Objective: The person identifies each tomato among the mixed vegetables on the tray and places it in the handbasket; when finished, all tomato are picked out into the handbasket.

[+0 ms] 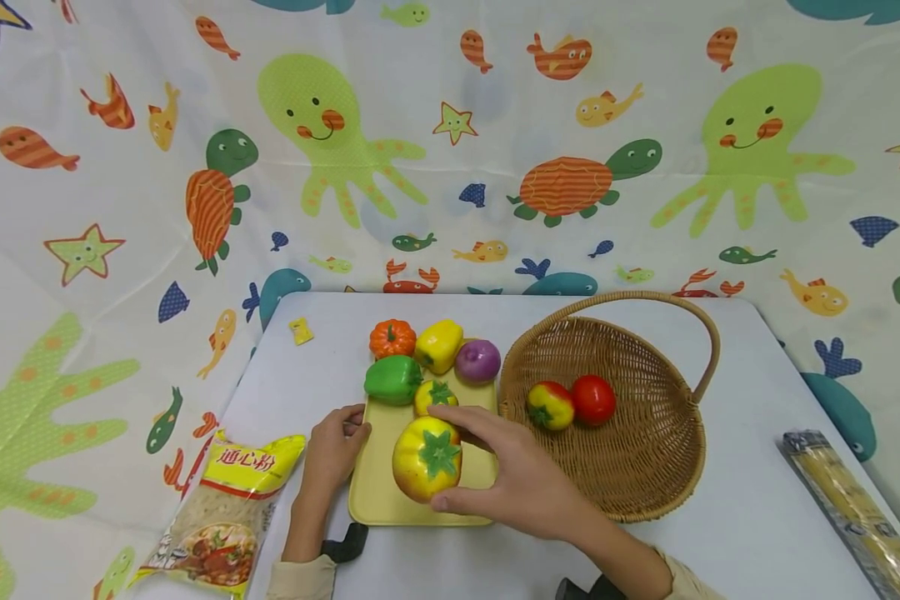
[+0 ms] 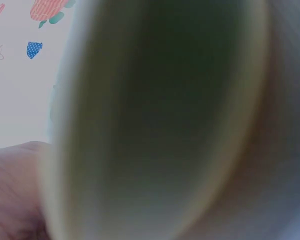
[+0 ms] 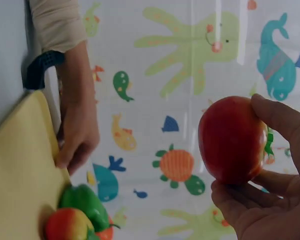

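Observation:
My right hand (image 1: 525,479) (image 3: 285,200) holds a yellow and red toy fruit (image 1: 426,460) (image 3: 232,140) with a green leafy top, raised over the yellow tray (image 1: 371,500) (image 3: 15,165). The thumb and fingers pinch it from opposite sides. At the tray's left edge, my left hand (image 1: 332,446) (image 3: 79,127) grips the rim. Toward the tray's far end are a green pepper (image 1: 392,380) (image 3: 87,204), an orange pumpkin (image 1: 392,339), a yellow pepper (image 1: 439,346), a purple onion (image 1: 477,361) and a smaller yellow fruit (image 1: 435,397). A blurred pale shape fills most of the left wrist view.
A wicker basket (image 1: 622,467) with a tall handle stands right of the tray, holding a red tomato (image 1: 593,399) and a red-yellow fruit (image 1: 550,406). A pasta bag (image 1: 228,508) lies left, a long noodle packet (image 1: 855,508) far right, a small yellow piece (image 1: 301,331) at back left.

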Motion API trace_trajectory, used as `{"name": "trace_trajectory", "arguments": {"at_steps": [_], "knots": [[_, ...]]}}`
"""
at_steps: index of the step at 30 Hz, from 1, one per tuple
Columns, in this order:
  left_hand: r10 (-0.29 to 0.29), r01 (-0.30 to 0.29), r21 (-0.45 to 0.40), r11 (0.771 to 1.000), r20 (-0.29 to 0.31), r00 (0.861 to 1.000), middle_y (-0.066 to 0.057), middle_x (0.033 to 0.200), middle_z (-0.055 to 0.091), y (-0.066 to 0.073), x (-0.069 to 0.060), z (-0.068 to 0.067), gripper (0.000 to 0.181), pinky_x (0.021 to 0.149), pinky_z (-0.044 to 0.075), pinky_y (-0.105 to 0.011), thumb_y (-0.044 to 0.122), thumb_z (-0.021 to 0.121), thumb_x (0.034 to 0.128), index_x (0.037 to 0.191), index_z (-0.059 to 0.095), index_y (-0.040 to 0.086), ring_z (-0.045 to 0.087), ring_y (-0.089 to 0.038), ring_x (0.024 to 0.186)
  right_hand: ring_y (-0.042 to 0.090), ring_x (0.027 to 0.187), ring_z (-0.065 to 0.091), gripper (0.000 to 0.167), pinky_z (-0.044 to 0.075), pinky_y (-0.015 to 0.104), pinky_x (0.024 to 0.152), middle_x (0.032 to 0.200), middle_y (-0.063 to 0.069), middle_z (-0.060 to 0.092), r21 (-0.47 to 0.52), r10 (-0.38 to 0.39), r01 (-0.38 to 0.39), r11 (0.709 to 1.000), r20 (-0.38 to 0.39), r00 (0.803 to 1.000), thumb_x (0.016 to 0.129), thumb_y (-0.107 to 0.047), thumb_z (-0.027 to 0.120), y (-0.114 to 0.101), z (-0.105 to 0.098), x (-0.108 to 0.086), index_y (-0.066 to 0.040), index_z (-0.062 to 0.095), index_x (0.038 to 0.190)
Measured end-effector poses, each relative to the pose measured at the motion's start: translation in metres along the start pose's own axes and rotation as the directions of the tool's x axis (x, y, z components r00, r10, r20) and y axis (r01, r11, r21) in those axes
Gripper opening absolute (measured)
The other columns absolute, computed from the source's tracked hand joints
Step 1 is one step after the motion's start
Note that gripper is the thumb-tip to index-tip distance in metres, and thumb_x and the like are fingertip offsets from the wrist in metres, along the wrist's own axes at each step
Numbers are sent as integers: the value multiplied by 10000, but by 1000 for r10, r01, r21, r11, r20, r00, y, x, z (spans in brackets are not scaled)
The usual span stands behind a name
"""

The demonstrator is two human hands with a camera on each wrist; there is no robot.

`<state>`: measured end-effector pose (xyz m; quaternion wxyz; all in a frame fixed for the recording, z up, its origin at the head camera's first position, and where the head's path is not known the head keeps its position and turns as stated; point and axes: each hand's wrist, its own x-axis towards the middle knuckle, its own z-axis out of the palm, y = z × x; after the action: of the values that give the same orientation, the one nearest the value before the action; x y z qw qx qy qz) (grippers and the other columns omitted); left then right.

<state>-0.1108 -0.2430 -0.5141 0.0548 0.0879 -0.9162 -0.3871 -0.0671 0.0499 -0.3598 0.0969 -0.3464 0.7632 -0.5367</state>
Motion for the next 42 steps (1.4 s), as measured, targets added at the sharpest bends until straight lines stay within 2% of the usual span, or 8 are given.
{"name": "trace_trajectory", "arguments": {"at_steps": [4,8,11,17,21,28,32,42], "knots": [[0,0,3,1000,1,1000,-74,1019,654,0,0,0,369,755,491,-381,130,669,924,1272,645,9,619,-206,883,105,1221,523,763,450,327,989,1402,-131,496,-94,17,-14,995,23,1000,792,-471,805,-4,-20,-5,-297,472,1456],[0,0,2,1000,5,1000,-75,1030,649,-1,0,0,371,764,489,-391,127,658,933,1283,636,6,613,-209,893,57,1224,496,767,450,339,990,1399,-217,476,-198,63,-54,979,41,997,769,-526,800,-6,-41,-9,-400,458,1445],[2,-2,-2,1000,9,1000,-74,1033,647,-1,-1,0,372,767,490,-389,126,657,935,1287,633,7,612,-209,897,52,1209,493,764,462,350,979,1373,-232,492,-233,91,-75,969,55,994,758,-526,809,-4,-56,-12,-438,456,1431],[8,-8,-11,1000,9,1000,-74,1031,643,-1,-1,1,374,767,494,-389,121,660,932,1286,632,5,618,-214,905,65,1141,541,755,491,321,930,1325,-212,524,-273,134,-100,957,107,985,761,-501,822,7,-87,-17,-387,486,1427],[7,-7,-8,1000,10,1000,-73,1031,642,-2,-1,1,374,770,495,-391,119,660,931,1286,632,5,617,-214,907,96,1124,550,768,502,347,914,1337,-182,525,-290,167,-124,949,127,978,763,-474,832,15,-105,-17,-323,501,1440],[4,-4,-11,1000,12,1000,-77,1038,641,-1,-2,1,377,779,493,-400,127,664,932,1289,632,10,616,-222,918,189,1159,528,767,515,407,890,1350,-92,535,-359,208,-157,920,108,972,768,-470,829,33,-134,-15,-351,491,1445],[1,0,-13,1000,10,1000,-76,1037,643,-1,-2,1,376,785,495,-400,130,667,930,1286,634,12,619,-223,920,188,1173,523,771,505,429,912,1368,-85,530,-373,212,-154,915,118,970,768,-472,828,42,-144,-11,-322,499,1449],[10,-10,-17,1000,11,1000,-68,1033,640,-1,-2,0,380,778,489,-394,124,669,930,1289,630,6,610,-208,904,166,1130,534,722,501,362,906,1313,-103,562,-385,205,-104,917,234,950,785,-449,823,60,-157,-5,-243,545,1419]]}}
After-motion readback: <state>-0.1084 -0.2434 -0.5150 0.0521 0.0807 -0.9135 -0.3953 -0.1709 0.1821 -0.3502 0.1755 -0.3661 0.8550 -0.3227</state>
